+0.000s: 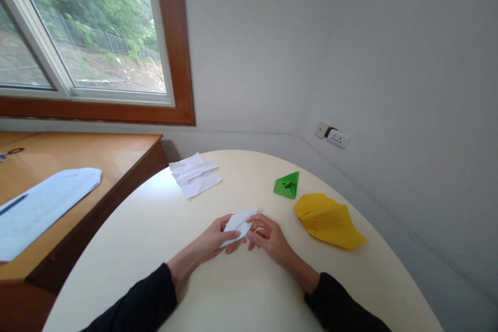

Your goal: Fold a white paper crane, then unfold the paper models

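A small piece of folded white paper (pixel 238 224) is held just above the round table, between my two hands. My left hand (pixel 218 237) grips its left side, thumb on top and fingers underneath. At its right edge, the fingertips of my right hand (pixel 268 238) pinch the paper near a corner. The underside of the paper is hidden by my fingers. Nearest to my right hand lies a folded yellow paper (pixel 329 220). Behind it sits a green folded paper piece (pixel 287 185) with a small twisted part on top.
Creased white paper (pixel 195 174) lies at the table's far left. The round cream table (pixel 136 249) nearly meets a wooden desk (pixel 128 153), which bears paper sheets (pixel 58 202), a pen (pixel 13 204) and scissors (pixel 13 151). A wall socket (pixel 337 138) is at the right.
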`<state>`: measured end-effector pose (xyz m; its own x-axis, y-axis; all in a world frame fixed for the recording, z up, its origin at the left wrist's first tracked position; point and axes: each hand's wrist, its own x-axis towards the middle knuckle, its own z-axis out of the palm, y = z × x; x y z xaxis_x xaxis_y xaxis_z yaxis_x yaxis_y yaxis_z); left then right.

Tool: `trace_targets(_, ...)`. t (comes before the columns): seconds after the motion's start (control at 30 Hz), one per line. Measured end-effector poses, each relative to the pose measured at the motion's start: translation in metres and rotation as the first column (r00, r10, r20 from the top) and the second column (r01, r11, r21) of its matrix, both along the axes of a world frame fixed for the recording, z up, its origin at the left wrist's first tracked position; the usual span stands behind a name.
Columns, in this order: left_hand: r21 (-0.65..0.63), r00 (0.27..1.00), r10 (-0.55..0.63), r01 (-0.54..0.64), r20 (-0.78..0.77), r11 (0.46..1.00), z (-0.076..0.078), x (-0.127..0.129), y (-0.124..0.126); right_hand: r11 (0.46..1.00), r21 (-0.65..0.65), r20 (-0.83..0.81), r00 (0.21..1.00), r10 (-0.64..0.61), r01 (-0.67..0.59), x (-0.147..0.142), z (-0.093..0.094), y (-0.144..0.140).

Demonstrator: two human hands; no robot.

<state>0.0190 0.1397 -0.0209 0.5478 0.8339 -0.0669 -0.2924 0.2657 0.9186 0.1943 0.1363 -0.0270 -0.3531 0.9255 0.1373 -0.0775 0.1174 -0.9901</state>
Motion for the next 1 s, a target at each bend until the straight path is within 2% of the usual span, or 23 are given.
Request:
trace_targets(0.2, 0.014, 1.000, -0.015, 0.015, -0.027, 1.000, 0.000, 0.000, 0.000, 1.000, -0.009, 0.033, 0.999, 0.000, 0.001, 0.000, 0.004, -0.002)
trace_targets(0.57, 0.085, 0.996, -0.079, 0.082, -0.041, 0.993, 0.008, 0.002, -0.002, 0.999, -0.041, 0.044, 0.999, 0.030, -0.028, -0.002, -0.002, 0.001)
trace_targets(0.8, 0.035, 0.999, -0.019, 0.021, -0.042, 0.999, -0.005, 0.003, 0.001, 0.998, 0.055, 0.065, 0.998, -0.001, -0.003, -0.001, -0.009, 0.004)
trace_targets(1.0, 0.162, 0.987, 0.070, -0.046, -0.146, 0.986, -0.010, 0.005, -0.001, 0.996, 0.090, 0.107, 0.994, -0.005, -0.005, -0.002, -0.011, 0.003)
